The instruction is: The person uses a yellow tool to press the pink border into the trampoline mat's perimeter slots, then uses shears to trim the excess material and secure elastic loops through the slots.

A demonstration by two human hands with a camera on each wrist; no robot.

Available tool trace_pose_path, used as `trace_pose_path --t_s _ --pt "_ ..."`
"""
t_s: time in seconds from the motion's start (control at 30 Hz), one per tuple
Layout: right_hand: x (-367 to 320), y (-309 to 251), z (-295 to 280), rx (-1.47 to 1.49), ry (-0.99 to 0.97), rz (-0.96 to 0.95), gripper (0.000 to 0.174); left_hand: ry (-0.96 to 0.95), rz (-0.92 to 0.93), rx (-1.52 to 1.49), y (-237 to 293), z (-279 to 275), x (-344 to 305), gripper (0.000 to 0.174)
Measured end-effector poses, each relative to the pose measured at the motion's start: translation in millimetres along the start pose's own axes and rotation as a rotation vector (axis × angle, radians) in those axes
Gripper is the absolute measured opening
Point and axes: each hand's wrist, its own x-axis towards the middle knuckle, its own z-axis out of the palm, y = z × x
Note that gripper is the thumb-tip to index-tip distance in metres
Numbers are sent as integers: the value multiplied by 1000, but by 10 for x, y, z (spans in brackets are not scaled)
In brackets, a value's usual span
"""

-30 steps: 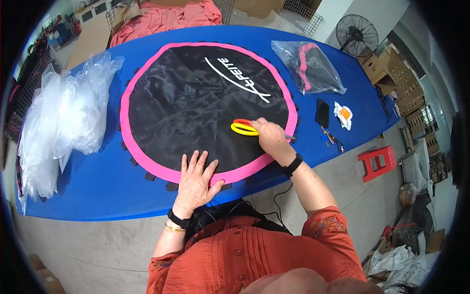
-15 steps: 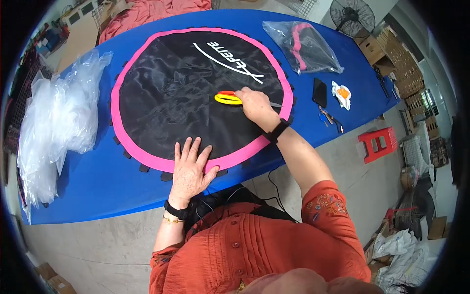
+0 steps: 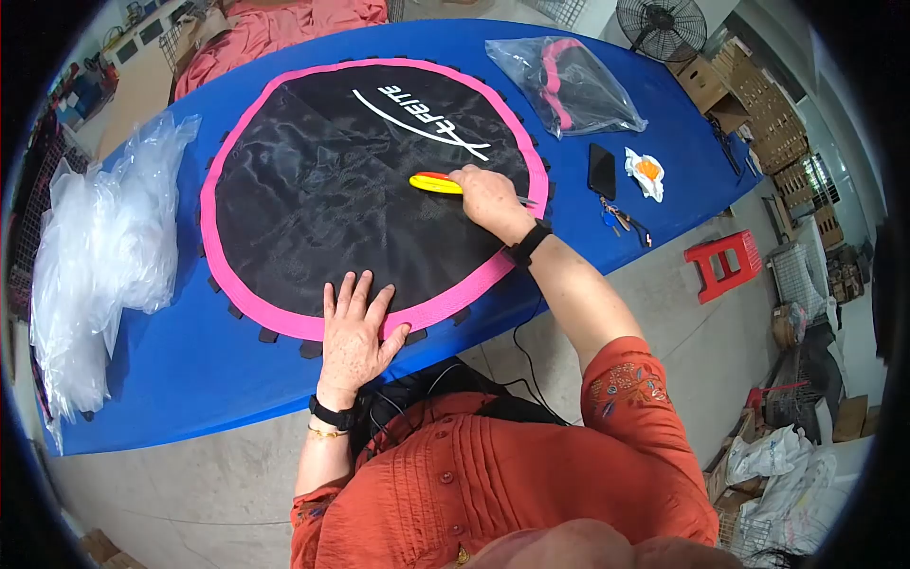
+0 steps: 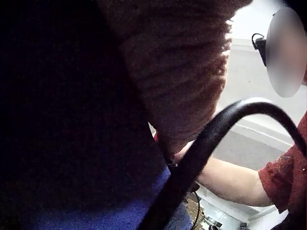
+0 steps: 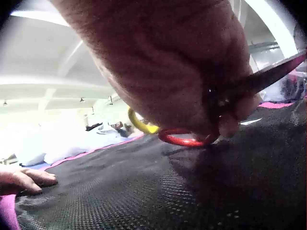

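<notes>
A round black mesh sheet (image 3: 313,209) with a pink border and white lettering lies flat on the blue table. My left hand (image 3: 353,337) rests on its near edge, fingers spread and straight across the pink border. My right hand (image 3: 493,201) grips scissors (image 3: 436,183) with yellow and red handles over the right part of the sheet, the blade pointing at the pink border. In the right wrist view the scissors' red ring (image 5: 184,139) hangs below the hand (image 5: 168,67), close above the mesh. The left wrist view is dark and mostly blocked by the hand.
Clear plastic bags (image 3: 114,256) are heaped on the table's left. At the right lie a bagged pink and black item (image 3: 573,85), a phone (image 3: 602,171), keys (image 3: 618,218) and an orange thing on white wrapping (image 3: 646,173). A red stool (image 3: 724,266) stands on the floor.
The scissors and my right hand have moved up and left in view, and the handle rings look narrower. The table and things on it have shifted in view. My left hand stays on the border.
</notes>
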Motion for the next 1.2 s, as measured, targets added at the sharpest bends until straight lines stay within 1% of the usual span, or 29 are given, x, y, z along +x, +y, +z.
trace_pose_path --t_s 0.17,0.23,0.3,0.37,0.47,0.53,0.67,0.8,0.9,1.0,1.03,1.1,1.2 --pt "-11 309 -33 -58 -22 78 40 -1 -2 -5 1 -6 3 65" --pt "-18 425 -72 -121 -60 187 39 -5 -3 -13 6 -16 6 64" --pt "-48 565 -106 -115 -26 198 36 -7 -6 -18 12 -26 5 64" --pt "-41 762 -68 -174 19 229 34 -10 -9 -21 9 -23 15 64" --pt "9 1049 -40 -151 6 289 31 1 -5 -33 6 -24 15 64" --pt "24 1051 -121 -66 -23 360 30 -1 -5 -35 9 -30 16 65" --pt "33 1119 -130 -27 -43 380 35 -18 -9 -19 5 -25 11 64" --pt "46 1116 -144 -44 -92 387 35 -15 -8 -12 -3 -6 9 64" --pt "3 1056 -160 -42 -69 377 33 -11 -7 -12 2 -5 7 64" --pt "-44 986 -166 -85 -53 300 25 -3 -4 -14 -2 -3 5 64" --pt "-61 946 -194 -85 -51 298 25 0 -2 -16 -3 -3 6 64" --pt "-81 888 -235 -25 -101 287 24 0 -6 -16 1 -14 11 64" --pt "-65 874 -228 -66 -103 275 23 -5 -5 -20 6 -18 10 64"
